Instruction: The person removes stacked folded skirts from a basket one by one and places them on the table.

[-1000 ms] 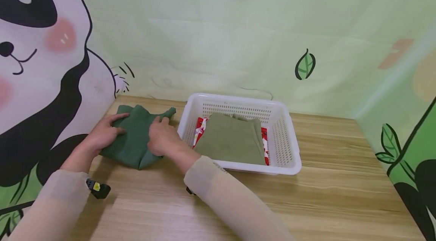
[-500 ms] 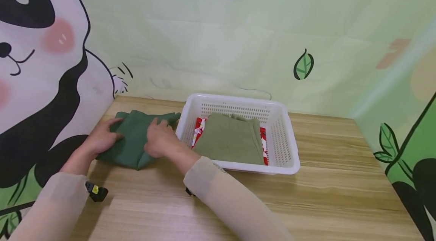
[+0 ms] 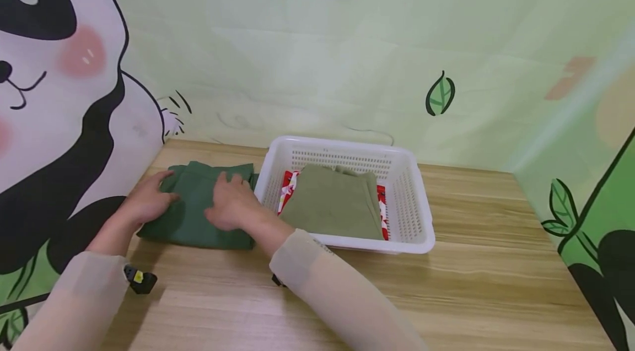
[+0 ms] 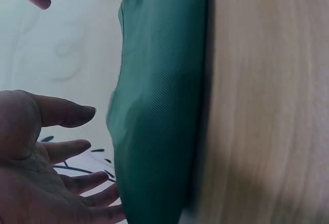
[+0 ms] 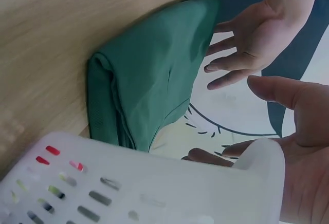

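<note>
Head view: dark green cloth [image 3: 192, 212] folded at left of frame, nothing gripped

A pale backdrop [image 3: 317, 75] with panda and leaf drawings fills the upper part of the frame, and the wood-grain table [image 3: 471, 290] spreads across the lower part. At the centre of the frame stands the white basket [image 3: 405, 202]. Left of it, just beside its wall, lies the dark green cloth, doubled into layers; the right wrist view shows a rolled fold at one end, and I cannot tell whether that end touches the basket. Inside the basket, an olive cloth [image 3: 332, 202] lies spread over the middle.

The step in hand looks like settling the fold flat. Done well, I judge, it calls for flat palms and light strokes from the middle outward, one side steadied while the other is smoothed, so that the layers do not slide apart. The end nearest the basket deserves most care, since a knock against the wall could ruck it.

The left hand [image 3: 149, 199], left of frame, is relaxed with fingers spread at the cloth's left edge. The right hand [image 3: 230, 202] reaches over its right part, thumb well apart from the fingers. Both grasp nothing; whether they press or merely hover is unclear.

Smallest in sight, red printed cloth [image 3: 289, 190] peeps from under the olive one.
</note>
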Available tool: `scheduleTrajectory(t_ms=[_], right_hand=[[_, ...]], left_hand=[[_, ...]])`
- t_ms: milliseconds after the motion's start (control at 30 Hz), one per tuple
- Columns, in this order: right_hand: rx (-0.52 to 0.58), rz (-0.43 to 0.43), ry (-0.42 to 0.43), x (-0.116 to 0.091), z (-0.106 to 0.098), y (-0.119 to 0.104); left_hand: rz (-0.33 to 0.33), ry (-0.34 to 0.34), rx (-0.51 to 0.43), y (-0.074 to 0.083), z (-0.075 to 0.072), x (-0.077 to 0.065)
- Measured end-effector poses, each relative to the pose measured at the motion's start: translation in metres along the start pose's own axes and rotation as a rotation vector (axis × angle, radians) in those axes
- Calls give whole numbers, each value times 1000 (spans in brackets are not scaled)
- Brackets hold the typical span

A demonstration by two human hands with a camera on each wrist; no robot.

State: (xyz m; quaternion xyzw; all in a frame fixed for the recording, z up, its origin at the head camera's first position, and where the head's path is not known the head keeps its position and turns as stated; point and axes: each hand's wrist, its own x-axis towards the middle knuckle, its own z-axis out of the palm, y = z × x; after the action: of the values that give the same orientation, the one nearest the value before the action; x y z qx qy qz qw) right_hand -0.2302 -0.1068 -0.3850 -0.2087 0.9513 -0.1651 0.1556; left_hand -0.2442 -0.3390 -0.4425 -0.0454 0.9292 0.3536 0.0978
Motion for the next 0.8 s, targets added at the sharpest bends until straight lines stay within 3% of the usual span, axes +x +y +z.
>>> scheduleTrajectory(t_ms=[200,400,600,800], right_hand=[[100,-67,46,-4,-6,9],[190,-103,99,-13,-16,18],[240,-112,139,-21,-25,29],[295,-116,166,-29,-37,42]], left_hand=[[5,2,39,12,-2,-3],[70,19,67,33,-2,-7],[149,23,41,58,1,-14],[187,-10,-4,84,5,-23]])
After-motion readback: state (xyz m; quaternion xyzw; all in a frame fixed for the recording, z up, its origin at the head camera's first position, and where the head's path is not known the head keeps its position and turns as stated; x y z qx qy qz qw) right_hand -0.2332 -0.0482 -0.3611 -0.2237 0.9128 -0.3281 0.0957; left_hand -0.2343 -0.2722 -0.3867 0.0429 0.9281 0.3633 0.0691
